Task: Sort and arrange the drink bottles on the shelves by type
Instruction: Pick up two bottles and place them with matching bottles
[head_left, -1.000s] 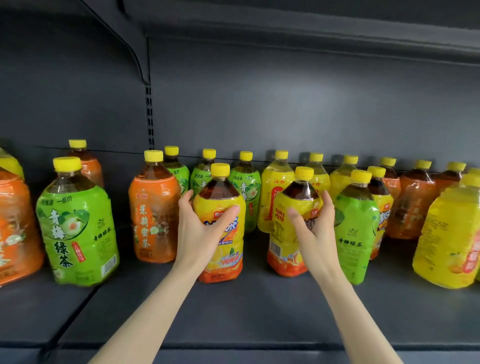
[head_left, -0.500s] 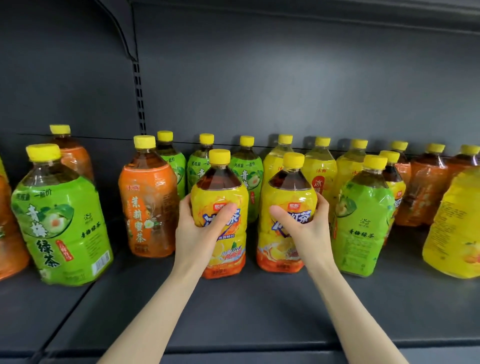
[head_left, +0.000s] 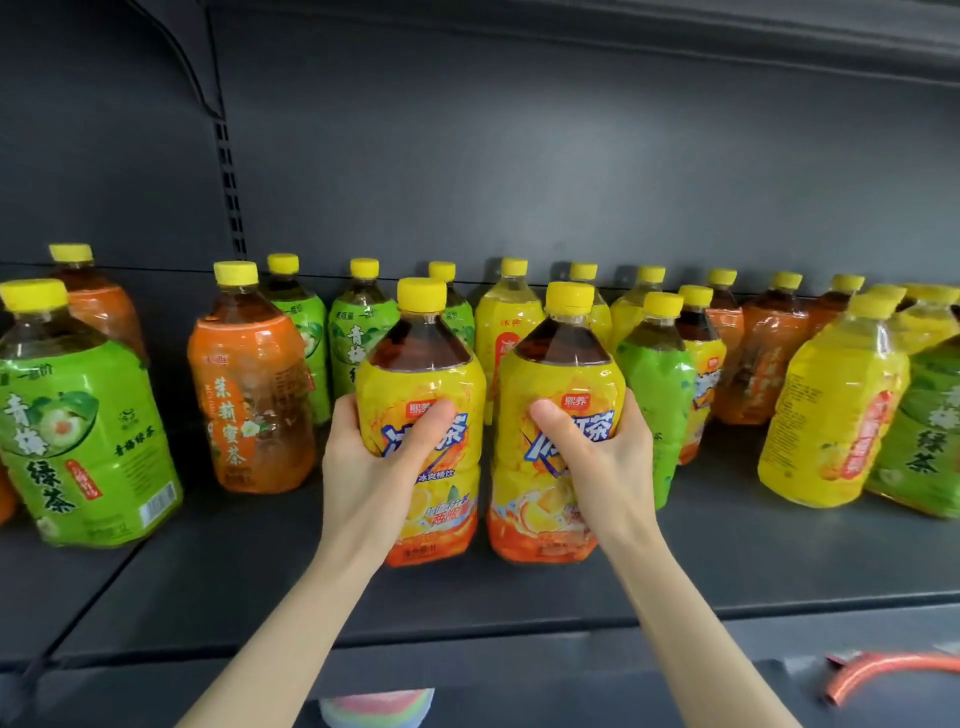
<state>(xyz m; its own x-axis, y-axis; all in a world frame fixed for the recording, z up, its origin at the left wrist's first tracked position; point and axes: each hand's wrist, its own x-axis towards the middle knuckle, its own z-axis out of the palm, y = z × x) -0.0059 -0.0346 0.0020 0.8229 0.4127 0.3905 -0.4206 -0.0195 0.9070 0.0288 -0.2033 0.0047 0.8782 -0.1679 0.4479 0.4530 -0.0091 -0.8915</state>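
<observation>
Fingers (head_left: 345, 415) of the left hand (head_left: 363, 467) curl round one yellow iced-tea bottle (head_left: 421, 374). The right hand (head_left: 602, 462) grips a second iced-tea bottle (head_left: 563, 384), thumb across the label. Both are upright, side by side, at the front middle of the shelf (head_left: 260, 571). A third bottle (head_left: 701, 379) of that kind is behind on the right. Six green-labelled bottles (head_left: 78, 415), at least four orange-labelled bottles (head_left: 249, 395) and several plain yellow bottles (head_left: 831, 405) surround them; those at far right crowd too tightly to count. Shelf and back panel (head_left: 571, 156) are dark grey.

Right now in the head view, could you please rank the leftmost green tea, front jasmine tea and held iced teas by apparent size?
Leftmost green tea
Left iced tea, right iced tea: alike
Front jasmine tea
Nearness matters.
</observation>
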